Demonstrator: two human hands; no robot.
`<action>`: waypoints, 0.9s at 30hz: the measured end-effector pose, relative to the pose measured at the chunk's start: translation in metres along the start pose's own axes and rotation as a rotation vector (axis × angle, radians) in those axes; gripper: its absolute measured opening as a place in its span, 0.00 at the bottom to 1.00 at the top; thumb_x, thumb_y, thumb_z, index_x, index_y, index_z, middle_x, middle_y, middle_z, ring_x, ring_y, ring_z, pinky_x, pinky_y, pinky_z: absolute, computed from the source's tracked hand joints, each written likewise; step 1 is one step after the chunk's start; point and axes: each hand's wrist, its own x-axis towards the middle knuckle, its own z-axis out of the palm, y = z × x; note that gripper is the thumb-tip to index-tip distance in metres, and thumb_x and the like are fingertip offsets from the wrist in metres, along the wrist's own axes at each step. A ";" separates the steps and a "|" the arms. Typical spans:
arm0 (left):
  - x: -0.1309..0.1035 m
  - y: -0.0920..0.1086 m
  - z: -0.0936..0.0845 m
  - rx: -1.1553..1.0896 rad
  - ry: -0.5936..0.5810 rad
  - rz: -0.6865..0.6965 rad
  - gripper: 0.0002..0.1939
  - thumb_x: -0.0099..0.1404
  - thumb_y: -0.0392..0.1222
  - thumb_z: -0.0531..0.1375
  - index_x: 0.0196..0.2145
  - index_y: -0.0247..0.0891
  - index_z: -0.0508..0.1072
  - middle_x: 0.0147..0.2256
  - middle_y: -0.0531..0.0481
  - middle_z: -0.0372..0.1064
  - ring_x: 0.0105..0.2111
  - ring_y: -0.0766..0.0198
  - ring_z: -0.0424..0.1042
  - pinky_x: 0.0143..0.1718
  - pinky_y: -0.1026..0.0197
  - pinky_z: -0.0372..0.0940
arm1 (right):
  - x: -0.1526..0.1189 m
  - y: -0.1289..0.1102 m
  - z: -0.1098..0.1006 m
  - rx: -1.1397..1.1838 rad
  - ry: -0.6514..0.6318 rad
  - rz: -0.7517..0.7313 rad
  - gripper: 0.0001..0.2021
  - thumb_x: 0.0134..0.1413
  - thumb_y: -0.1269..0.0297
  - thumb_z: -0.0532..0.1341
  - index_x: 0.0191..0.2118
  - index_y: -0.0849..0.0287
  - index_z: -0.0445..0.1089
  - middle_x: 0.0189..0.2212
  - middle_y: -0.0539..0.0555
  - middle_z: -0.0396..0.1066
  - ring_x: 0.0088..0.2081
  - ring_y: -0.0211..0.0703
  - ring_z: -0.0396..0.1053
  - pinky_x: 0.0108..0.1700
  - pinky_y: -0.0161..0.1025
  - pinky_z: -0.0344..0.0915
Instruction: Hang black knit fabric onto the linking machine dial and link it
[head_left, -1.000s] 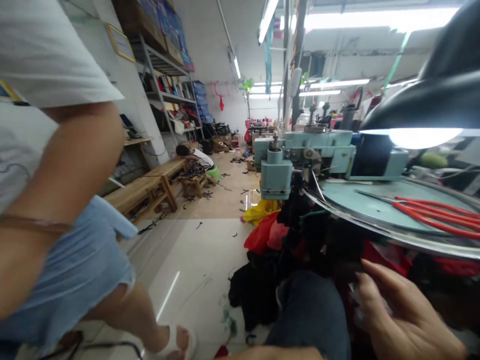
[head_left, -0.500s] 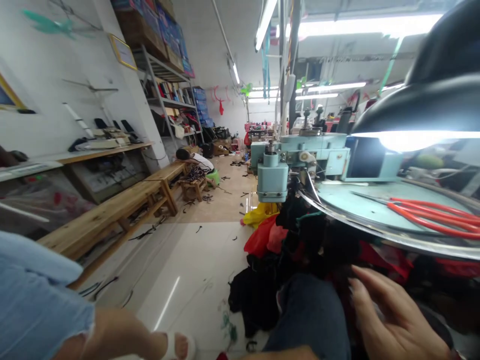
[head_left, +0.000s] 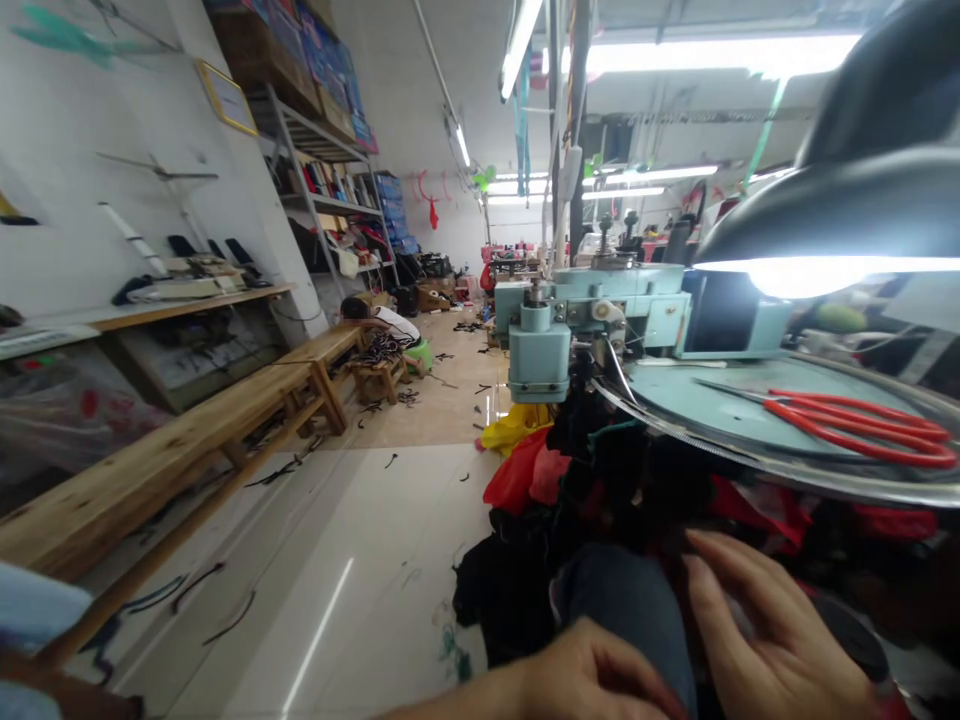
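Pale tiles [head_left: 382, 530] border crumpled black cloth [head_left: 506, 585] near left hand [head_left: 581, 675] and right hand [head_left: 780, 640], each grip's closure unclear.

Black cloth [head_left: 510, 590] lies crumpled in a loose, dark heap at the lower centre of the frame, its folds hard to make out; bright red cloth [head_left: 516, 483], bunched and creased, touches its upper edge

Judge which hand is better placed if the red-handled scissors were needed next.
Probably the right hand: it looks nearer the scissors on the round table, though whether it holds something is unclear. The left hand is farther left, by the denim knee.
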 end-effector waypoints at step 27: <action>0.099 0.142 -0.025 0.858 0.694 0.867 0.04 0.63 0.38 0.65 0.33 0.41 0.81 0.28 0.55 0.80 0.25 0.66 0.77 0.26 0.68 0.70 | 0.053 -0.019 0.033 0.125 0.139 0.017 0.12 0.56 0.74 0.61 0.44 0.56 0.76 0.39 0.53 0.79 0.40 0.42 0.79 0.44 0.35 0.77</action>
